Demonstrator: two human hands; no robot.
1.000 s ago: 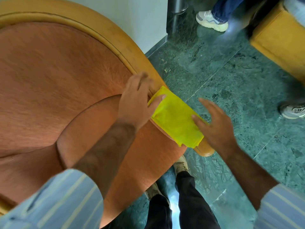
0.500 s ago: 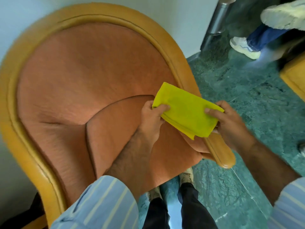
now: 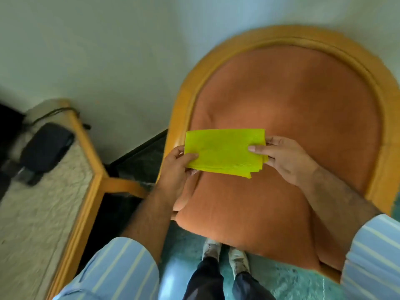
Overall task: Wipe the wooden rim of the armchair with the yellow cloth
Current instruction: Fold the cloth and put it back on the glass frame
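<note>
A folded yellow cloth [image 3: 225,151] is held flat in the air above the armchair's orange seat [image 3: 249,208], close to the left arm. My left hand [image 3: 177,167] pinches its left edge and my right hand [image 3: 283,159] pinches its right edge. The armchair's wooden rim [image 3: 287,36] arches around the orange backrest, running down the left side [image 3: 176,118] and the right side [image 3: 389,159]. The cloth touches no part of the rim.
A side table [image 3: 86,191] with a wooden frame and a pale stone top stands left of the chair, carrying a dark pouch [image 3: 46,146] and a cable. A white wall is behind. My shoes [image 3: 225,254] stand on green marble floor.
The view has swung left, so the chair's left arm and the side table now show. Both hands lifted the cloth off the right arm end and carried it over the seat.
</note>
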